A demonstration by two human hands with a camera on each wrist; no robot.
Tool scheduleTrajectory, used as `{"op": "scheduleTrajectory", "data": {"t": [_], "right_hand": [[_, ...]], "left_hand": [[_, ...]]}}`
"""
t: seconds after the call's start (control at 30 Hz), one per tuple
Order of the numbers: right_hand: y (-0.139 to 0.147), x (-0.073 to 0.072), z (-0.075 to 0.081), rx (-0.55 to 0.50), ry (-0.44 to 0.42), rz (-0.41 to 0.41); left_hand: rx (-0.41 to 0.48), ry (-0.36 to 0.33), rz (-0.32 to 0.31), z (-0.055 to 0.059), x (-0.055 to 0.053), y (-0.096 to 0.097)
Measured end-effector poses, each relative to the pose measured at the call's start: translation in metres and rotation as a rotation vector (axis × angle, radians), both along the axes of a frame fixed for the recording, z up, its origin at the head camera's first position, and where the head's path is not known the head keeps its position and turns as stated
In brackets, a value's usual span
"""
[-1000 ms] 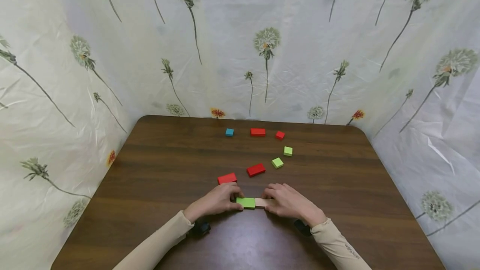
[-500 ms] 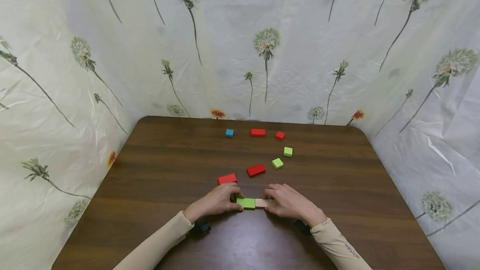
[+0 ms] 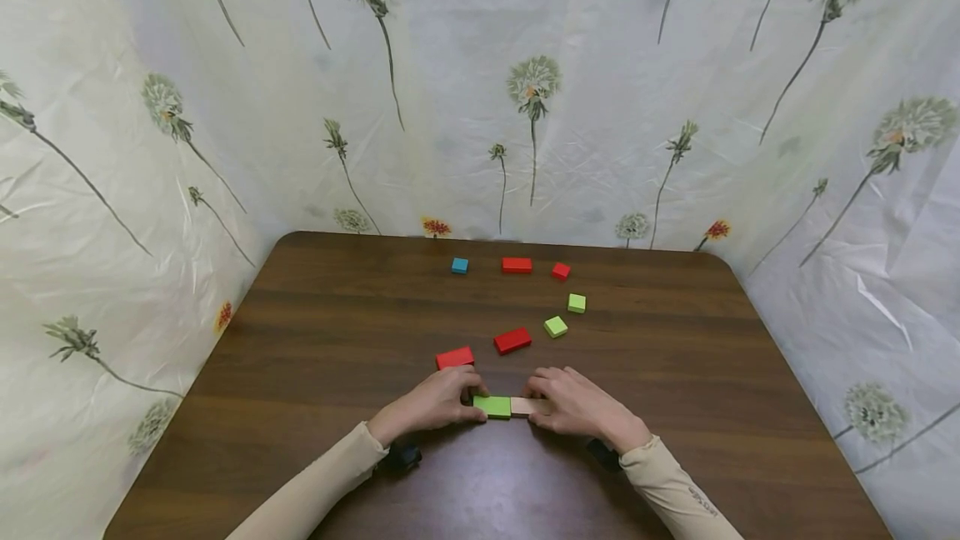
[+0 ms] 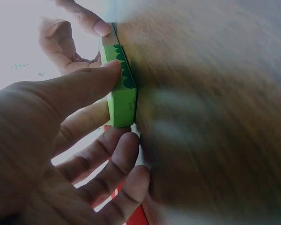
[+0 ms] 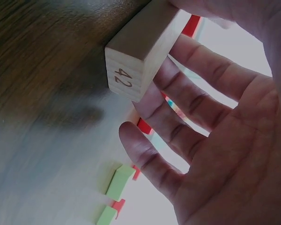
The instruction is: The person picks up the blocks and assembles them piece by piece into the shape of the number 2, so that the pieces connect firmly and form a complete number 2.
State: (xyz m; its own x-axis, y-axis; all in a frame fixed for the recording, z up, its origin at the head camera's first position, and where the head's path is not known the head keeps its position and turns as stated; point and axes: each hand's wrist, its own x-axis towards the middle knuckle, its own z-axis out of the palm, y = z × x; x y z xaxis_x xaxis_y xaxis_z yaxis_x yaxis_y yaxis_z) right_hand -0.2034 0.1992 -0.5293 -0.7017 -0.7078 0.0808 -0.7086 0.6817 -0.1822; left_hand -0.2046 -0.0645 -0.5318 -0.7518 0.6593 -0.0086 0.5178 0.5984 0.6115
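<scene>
My left hand (image 3: 438,401) pinches a green block (image 3: 492,407) between thumb and fingers near the front middle of the table. In the left wrist view, this green block (image 4: 122,104) shows a darker green scalloped pattern on its side. With its thumb and fingers, my right hand (image 3: 576,403) grips a plain wooden block (image 3: 519,407). The number 42 is marked on the end of this wooden block (image 5: 126,70) in the right wrist view. Both blocks lie on the table end to end and seem to touch. Just beyond my left fingers is a red block (image 3: 454,356), partly hidden.
Behind the hands lie another red block (image 3: 512,341) and two light green blocks (image 3: 556,327). Toward the far edge are a blue block (image 3: 460,266), a long red block (image 3: 517,265) and a small red block (image 3: 561,271). A flower-patterned curtain (image 3: 450,107) surrounds the brown table (image 3: 337,315).
</scene>
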Motion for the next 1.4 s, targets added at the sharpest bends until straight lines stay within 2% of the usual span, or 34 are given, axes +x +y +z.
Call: {"op": "scheduleTrajectory", "data": {"t": [0.43, 0.77, 0.87, 1.1, 1.4], "right_hand": [[-0.002, 0.001, 0.000, 0.016, -0.028, -0.015], [-0.006, 0.004, -0.003, -0.039, 0.053, -0.008], [-0.010, 0.006, -0.005, -0.064, 0.080, -0.011], [-0.016, 0.010, -0.007, -0.107, 0.125, -0.006], [-0.018, 0.012, -0.009, -0.118, 0.123, 0.009]], "left_hand": [[0.006, -0.011, 0.005, -0.001, -0.001, -0.001], [0.005, -0.013, 0.004, -0.001, 0.000, -0.001], [-0.008, 0.013, 0.003, -0.002, 0.001, -0.001], [-0.115, 0.141, -0.003, 0.002, 0.006, 0.005], [-0.128, 0.166, -0.014, 0.007, 0.011, 0.009]]}}
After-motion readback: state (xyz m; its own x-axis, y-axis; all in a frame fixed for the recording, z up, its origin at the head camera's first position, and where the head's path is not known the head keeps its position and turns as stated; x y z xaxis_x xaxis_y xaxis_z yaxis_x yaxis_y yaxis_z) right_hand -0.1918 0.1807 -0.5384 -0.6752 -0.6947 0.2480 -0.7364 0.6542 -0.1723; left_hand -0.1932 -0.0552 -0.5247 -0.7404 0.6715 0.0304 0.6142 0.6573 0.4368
